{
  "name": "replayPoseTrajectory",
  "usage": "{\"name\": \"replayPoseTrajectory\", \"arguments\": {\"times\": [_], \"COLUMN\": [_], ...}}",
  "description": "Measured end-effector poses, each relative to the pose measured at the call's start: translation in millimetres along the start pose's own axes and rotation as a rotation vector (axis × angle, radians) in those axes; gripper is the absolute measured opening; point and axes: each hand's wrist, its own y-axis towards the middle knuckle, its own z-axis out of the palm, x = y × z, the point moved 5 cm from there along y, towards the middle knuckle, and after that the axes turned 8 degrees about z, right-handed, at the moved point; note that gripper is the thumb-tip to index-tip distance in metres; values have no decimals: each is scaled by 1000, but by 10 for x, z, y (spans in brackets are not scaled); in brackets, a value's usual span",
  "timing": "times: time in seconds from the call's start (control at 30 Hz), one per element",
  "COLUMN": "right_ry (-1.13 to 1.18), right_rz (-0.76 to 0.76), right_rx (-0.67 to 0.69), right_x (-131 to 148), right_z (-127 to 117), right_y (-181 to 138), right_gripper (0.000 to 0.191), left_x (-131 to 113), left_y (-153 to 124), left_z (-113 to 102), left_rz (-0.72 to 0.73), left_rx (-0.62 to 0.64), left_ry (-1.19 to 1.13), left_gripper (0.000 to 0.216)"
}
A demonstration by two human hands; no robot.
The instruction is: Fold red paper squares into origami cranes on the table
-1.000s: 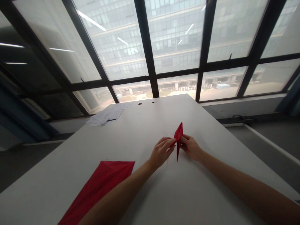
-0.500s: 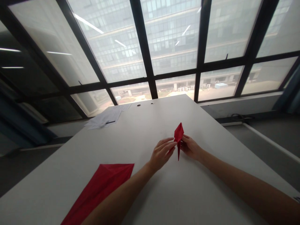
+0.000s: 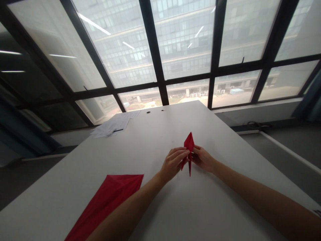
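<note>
A red folded paper [image 3: 189, 141] stands up between my two hands, pointed at the top, with two narrow points hanging below. My left hand [image 3: 173, 161] grips it from the left, fingertips closed on its middle. From the right, my right hand [image 3: 202, 158] pinches the same piece; some of its fingertips are hidden behind the paper. A larger sheet of red paper [image 3: 110, 194] with crease lines lies to the left on the white table [image 3: 155, 140], partly covered by my left forearm.
White paper sheets [image 3: 114, 124] lie at the table's far left, with a dark pen [image 3: 118, 130] on them. Two small dark spots mark the far end of the table. Beyond stand large windows with dark frames [image 3: 164, 95]. A black cable [image 3: 258, 125] lies right of the table.
The folded paper has shifted slightly left and turned a little in my fingers. Its two lower points now show apart, where mainly one stood out before.
</note>
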Motion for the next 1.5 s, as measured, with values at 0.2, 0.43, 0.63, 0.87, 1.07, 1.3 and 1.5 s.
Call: {"name": "replayPoseTrajectory", "arguments": {"times": [0.2, 0.43, 0.63, 0.87, 1.07, 1.3, 1.5], "right_ry": [-46, -118, -181, -196, -189, -190, -250], "right_rz": [36, 89, 80, 66, 53, 21, -90], "right_rx": [-5, 31, 73, 86, 75, 53, -27], "right_x": [-72, -121, -127, -135, -142, -102, -19], "right_z": [2, 55, 80, 54, 30, 50, 56], "right_y": [17, -14, -22, -4, 10, -4, -12], "right_gripper": [31, 34, 33, 36, 35, 34, 35], "left_x": [97, 217, 301, 402, 409, 407, 405], "left_y": [-67, -123, -165, -264, -282, -258, -268], "left_z": [33, 14, 39, 253, 252, 254, 270], "left_rz": [-94, -350, -569, -817, -806, -809, -851], "left_rx": [-26, -168, -274, -382, -409, -396, -349], "left_ry": [-59, -90, -135, -679, -653, -631, -653], "left_gripper": [26, 14, 34, 46, 19, 17, 26]}}
